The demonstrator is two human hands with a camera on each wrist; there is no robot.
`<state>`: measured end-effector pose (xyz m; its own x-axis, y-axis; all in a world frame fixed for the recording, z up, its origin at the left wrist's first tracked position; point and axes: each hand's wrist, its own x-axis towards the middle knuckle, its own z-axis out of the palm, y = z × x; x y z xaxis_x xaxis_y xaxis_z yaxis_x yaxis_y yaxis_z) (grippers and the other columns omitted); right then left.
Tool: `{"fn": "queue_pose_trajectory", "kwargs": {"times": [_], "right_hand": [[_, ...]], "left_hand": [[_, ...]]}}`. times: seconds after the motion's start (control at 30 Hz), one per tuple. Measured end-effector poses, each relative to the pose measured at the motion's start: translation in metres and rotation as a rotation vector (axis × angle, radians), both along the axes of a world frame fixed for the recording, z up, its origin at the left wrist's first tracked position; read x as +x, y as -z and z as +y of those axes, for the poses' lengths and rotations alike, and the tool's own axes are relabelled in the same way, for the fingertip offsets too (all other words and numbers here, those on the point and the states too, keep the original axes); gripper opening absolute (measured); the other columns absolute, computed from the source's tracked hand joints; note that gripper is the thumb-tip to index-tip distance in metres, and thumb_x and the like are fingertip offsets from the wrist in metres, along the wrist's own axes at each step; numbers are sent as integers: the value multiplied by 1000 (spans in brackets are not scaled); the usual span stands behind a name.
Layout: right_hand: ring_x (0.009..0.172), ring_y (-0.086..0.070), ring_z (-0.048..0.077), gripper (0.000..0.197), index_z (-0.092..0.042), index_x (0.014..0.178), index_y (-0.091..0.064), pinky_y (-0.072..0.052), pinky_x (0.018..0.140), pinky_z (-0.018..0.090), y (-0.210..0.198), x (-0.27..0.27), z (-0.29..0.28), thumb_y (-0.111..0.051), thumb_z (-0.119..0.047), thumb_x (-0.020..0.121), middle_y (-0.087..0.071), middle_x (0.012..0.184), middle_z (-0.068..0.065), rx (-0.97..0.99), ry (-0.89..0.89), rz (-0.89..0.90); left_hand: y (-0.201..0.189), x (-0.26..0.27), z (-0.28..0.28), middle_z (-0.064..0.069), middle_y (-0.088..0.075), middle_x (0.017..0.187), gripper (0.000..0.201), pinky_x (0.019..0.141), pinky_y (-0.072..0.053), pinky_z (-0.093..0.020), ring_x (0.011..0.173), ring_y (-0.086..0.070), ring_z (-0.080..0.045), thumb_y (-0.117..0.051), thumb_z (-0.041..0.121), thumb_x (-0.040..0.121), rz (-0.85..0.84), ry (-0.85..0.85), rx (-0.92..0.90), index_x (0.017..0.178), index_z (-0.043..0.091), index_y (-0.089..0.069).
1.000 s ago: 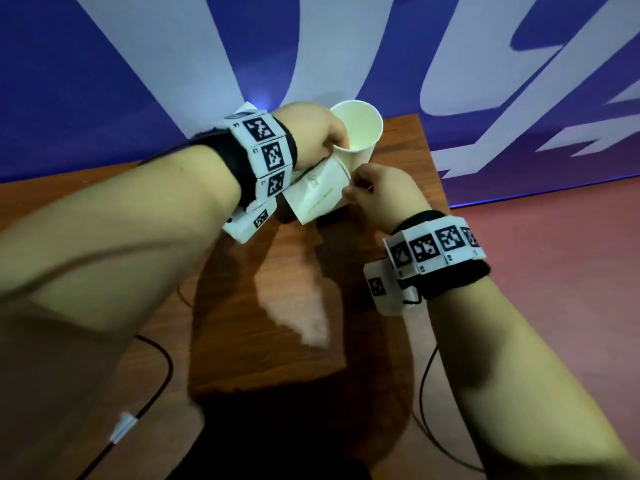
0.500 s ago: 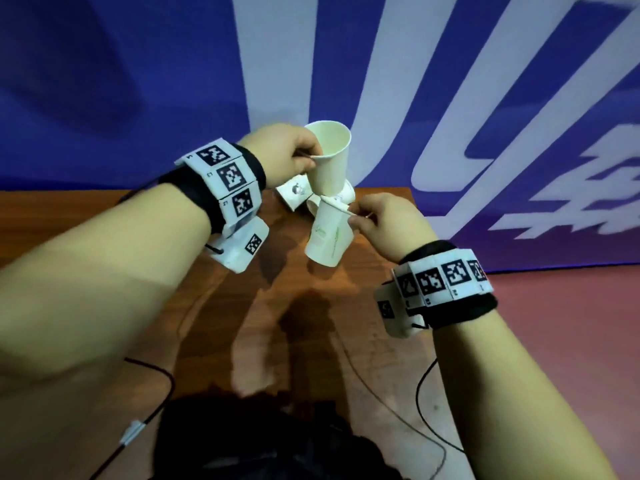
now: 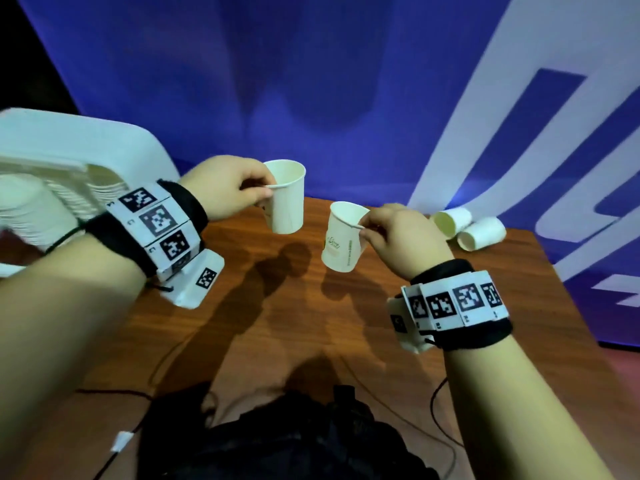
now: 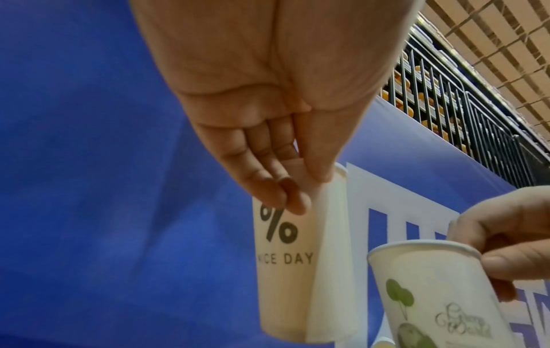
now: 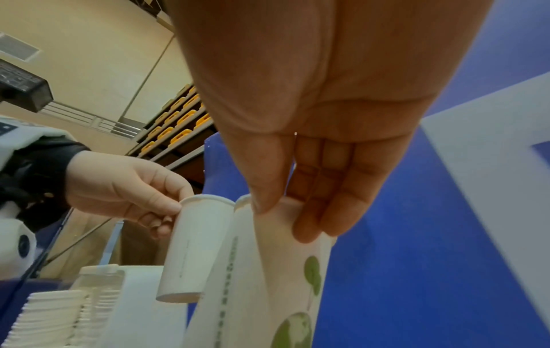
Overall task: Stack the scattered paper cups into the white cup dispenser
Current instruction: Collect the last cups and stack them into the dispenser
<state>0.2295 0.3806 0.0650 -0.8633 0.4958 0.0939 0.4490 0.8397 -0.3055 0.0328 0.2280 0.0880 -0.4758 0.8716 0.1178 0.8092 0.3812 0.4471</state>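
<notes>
**A:** What were the hands doing at that moment?

**B:** The left hand pinched the rim of a "NICE DAY" paper cup, thumb inside, fingers outside, and held it upright in the air. The right hand pinched the rim of a green-printed paper cup the same way, tilted slightly.

**A:** What had changed from a second before?

**B:** A second earlier the two cups were touching, low over the wooden table's far edge. Now they were lifted and apart, side by side, and the view had swung left, bringing the white cup dispenser into sight just beyond the left wrist, with a ribbed stack of cups already lying in it.

**A:** And for the task?

**B:** I'd judge both cups were picked up and on their way to the dispenser, with neither nested yet. Two more paper cups lay on their sides at the table's far right, so more trips looked necessary.
</notes>
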Motion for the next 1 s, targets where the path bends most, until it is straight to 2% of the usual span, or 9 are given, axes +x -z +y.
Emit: {"fn": "queue_pose_trajectory", "kwargs": {"times": [0.13, 0.27, 0.47, 0.53, 0.6, 0.67, 0.73, 0.83, 1.0], "right_hand": [[103, -56, 24, 22, -13, 106, -64, -43, 84, 32, 6, -72, -70, -52, -22, 91, -61, 109, 6, -54, -79, 27], [105, -55, 23, 23, -14, 108, -63, -41, 85, 30, 7, -136, -120, -51, -22, 91, -61, 111, 6, -66, -136, 52], [103, -56, 23, 23, -14, 108, -63, -42, 84, 31, 10, -188, -145, -51, -23, 91, -61, 108, 6, -50, -147, 20], [104, -56, 22, 23, -15, 109, -63, -42, 83, 29, 12, -199, -147, -51, -23, 92, -61, 109, 5, -46, -146, 6], [103, -56, 22, 23, -14, 109, -63, -42, 82, 29, 14, -206, -147, -51, -23, 92, -61, 109, 6, -41, -150, -8], [102, -56, 22, 23, -14, 109, -63, -42, 81, 29, 16, -210, -148, -51, -23, 92, -61, 109, 6, -32, -160, -24], [102, -56, 22, 24, -13, 109, -63, -43, 82, 30, 17, -213, -147, -51, -24, 92, -61, 109, 6, -25, -169, -30], [102, -56, 23, 23, -13, 109, -63, -45, 83, 33, 20, -217, -151, -53, -23, 91, -61, 109, 6, -29, -187, -21], [101, -56, 23, 21, -13, 106, -65, -46, 82, 35, 22, -223, -160, -53, -21, 90, -62, 107, 6, -41, -225, 20]], "left_hand": [[-8, -62, -83, 0, -65, 85, 10, 84, -45, -30, 85, -60, -19, -60, 16, 87, -33, -66, 36, 95, 13, -65], [-9, -118, -150, -8, -68, 93, 13, 85, -42, -30, 90, -59, -22, -62, 14, 85, 14, -191, 85, 97, 10, -67], [11, -159, -186, -9, -68, 96, 21, 84, -42, -32, 95, -59, -25, -54, 23, 91, -6, -211, -11, 100, 9, -66], [20, -164, -192, -8, -68, 96, 33, 86, -44, -35, 96, -60, -25, -52, 38, 89, -19, -145, -43, 99, 11, -68], [25, -167, -199, -6, -68, 96, 57, 85, -46, -37, 94, -60, -23, -41, 57, 76, 17, -62, -65, 98, 14, -70], [29, -171, -208, -5, -69, 95, 65, 85, -47, -38, 93, -60, -22, -34, 60, 70, 28, -25, -78, 97, 14, -72], [33, -176, -216, -5, -70, 95, 53, 85, -47, -37, 95, -61, -23, -46, 54, 75, 46, -44, -88, 96, 14, -73], [47, -183, -216, -6, -69, 101, 20, 88, -42, -31, 101, -60, -26, -63, 24, 85, 87, -82, -83, 98, 12, -73], [70, -182, -207, -6, -68, 106, 19, 87, -37, -24, 105, -58, -24, -64, 16, 84, 43, -60, -103, 100, 11, -73]]}}
